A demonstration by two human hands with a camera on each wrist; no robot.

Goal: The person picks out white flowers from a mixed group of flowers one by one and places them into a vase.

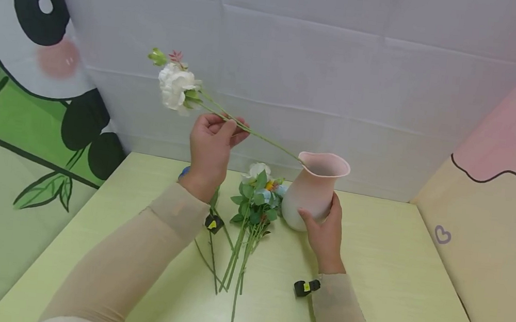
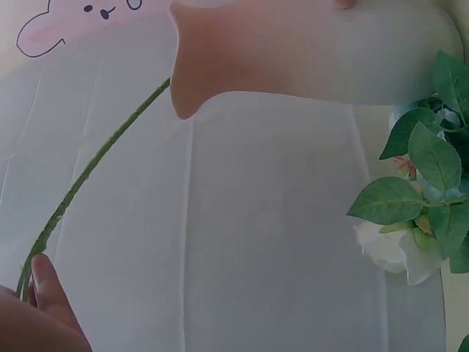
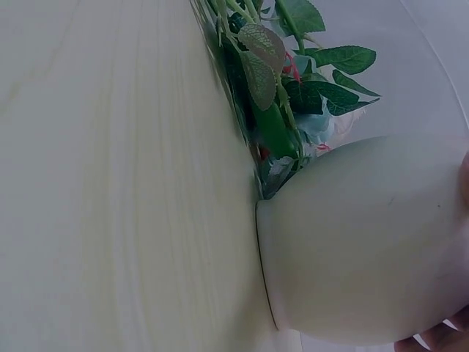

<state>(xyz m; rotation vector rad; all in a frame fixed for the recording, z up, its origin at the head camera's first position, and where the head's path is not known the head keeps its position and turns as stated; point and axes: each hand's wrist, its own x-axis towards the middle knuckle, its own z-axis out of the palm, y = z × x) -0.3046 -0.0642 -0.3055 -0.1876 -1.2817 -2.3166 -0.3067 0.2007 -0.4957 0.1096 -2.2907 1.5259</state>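
Observation:
My left hand (image 1: 212,149) pinches the green stem of a white artificial flower (image 1: 174,85) between thumb and fingers, left of and above the vase. The bloom points up and left, with a small green bud and a reddish sprig beside it. The lower end of the stem (image 2: 95,158) meets the rim of a pink-to-white vase (image 1: 312,197); how far it reaches inside is hidden. The vase stands on the table, and my right hand (image 1: 327,237) grips its lower right side, thumb in front. In the right wrist view, only fingertips (image 3: 440,339) show against the vase (image 3: 359,242).
Left of the vase, a bunch of artificial flowers (image 1: 259,197) lies on the pale yellow table (image 1: 382,276), stems toward me. More stems (image 1: 213,260) lie farther left, partly behind my left wrist. A pale cloth wall (image 1: 385,100) stands close behind the vase.

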